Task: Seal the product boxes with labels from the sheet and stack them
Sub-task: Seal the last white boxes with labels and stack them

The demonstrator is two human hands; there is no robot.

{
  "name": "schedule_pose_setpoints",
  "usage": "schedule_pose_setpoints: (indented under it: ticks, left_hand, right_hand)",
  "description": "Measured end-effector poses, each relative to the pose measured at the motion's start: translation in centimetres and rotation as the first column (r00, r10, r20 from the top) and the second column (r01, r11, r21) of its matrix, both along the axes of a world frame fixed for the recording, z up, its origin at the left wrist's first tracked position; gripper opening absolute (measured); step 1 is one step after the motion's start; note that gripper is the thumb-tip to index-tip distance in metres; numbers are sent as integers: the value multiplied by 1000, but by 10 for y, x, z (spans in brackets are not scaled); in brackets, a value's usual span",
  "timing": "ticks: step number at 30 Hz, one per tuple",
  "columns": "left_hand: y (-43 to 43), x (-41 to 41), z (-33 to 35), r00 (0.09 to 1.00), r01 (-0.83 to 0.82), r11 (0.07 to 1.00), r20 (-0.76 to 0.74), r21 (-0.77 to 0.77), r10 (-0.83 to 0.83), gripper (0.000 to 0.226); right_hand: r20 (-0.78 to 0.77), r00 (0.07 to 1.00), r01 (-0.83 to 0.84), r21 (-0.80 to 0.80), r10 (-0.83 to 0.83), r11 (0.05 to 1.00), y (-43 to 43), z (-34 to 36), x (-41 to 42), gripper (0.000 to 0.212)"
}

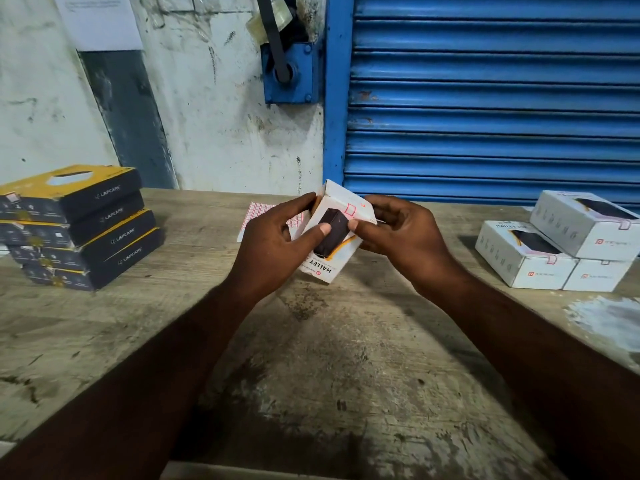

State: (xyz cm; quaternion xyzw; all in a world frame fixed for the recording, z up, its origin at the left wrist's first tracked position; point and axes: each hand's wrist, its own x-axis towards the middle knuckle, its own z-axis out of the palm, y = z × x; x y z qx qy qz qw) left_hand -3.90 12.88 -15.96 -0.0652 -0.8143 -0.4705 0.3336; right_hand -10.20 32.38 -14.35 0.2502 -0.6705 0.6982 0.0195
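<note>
White product box (360,206), printed with a dark device and the word HALLEY, sits tilted in our two hands above the worn wooden table (311,375), clear of its surface. Our left hand (273,240) grips it from the left, fingers curled over the upper edge and the thumb laid flat on the printed face. Our right hand (398,233) holds the other side, fingers wrapped behind the box and the thumb tip resting on the front just beside a red-edged label (350,210) stuck near the top corner. The label sheet (259,213), a grid of red-outlined stickers, lies flat on the table behind our left hand, partly hidden by it. To our right, three matching white boxes (554,251) are stacked, one on top of two. At far left stands a pile of four black-and-yellow boxes (79,223). A blue roller shutter (485,98) closes the background.
</note>
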Motion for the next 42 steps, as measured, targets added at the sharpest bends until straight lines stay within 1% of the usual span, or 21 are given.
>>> schedule_pose_setpoints:
  ticks: [2,5,7,9,11,13,15,17,19,22,24,26,28,32,35,37,39,42]
  left_hand:
    - [-3,0,1,1000,-16,1000,-16,-5,16,48]
    - [-8,-1,4,997,-74,994,-11,-83,74,41]
    - [-12,-2,5,997,-75,993,12,-87,77,38]
    - [-15,-4,4,997,-46,998,58,-46,48,37]
    - [-14,-6,0,994,3,1000,112,21,-5,38]
    - [-11,-6,-2,992,38,995,119,97,-50,42]
    - [-9,-6,-2,993,47,985,96,164,-63,47]
    - [-7,-6,-1,996,37,980,74,194,-52,50]
    - [-7,-6,-1,998,24,976,54,216,-37,53]
    - [-8,-5,-1,1000,14,975,21,221,-19,55]
    - [-7,-4,1,1000,1,979,-6,202,0,56]
    - [-5,-1,3,1000,-3,978,-29,209,9,57]
    - [-4,0,4,999,-1,978,-50,210,12,59]
    - [-3,-1,4,996,0,986,-87,167,15,64]
    - [-3,-2,4,995,-7,987,-94,163,22,56]
    - [-4,-2,5,995,-13,986,-91,164,29,53]
    - [-4,-2,5,996,-20,987,-82,156,33,51]
    - [-2,0,6,995,-32,991,-85,130,44,51]
  right_hand:
    - [60,998,-10,-40,13,999,0,2,1,36]
    - [134,991,-11,-122,27,992,1,4,2,23]
    - [201,979,4,-195,36,981,4,6,-1,16]
    - [261,963,5,-247,61,969,6,7,-4,6]
    - [310,945,-18,-278,107,960,7,6,-8,5]
    - [356,921,-44,-315,161,948,5,2,-10,8]
    - [370,908,-76,-319,198,945,5,0,-10,18]
    - [347,917,-109,-256,197,960,7,-1,-11,22]
    - [304,940,-122,-132,157,984,10,-1,-13,20]
    - [244,965,-121,94,95,988,13,-1,-13,36]
    - [191,979,-116,232,71,966,14,-2,-12,38]
    - [91,995,-75,399,41,914,15,-6,-14,39]
    - [13,999,-41,503,40,863,14,-8,-15,44]
    - [-22,998,-43,509,63,860,13,-11,-15,42]
    - [-51,997,-24,564,64,826,14,-12,-14,43]
    - [-89,995,26,600,35,799,13,-12,-12,45]
    - [-162,987,103,606,-5,789,11,-12,-10,55]
    - [-290,956,199,563,-34,802,7,-12,-6,85]
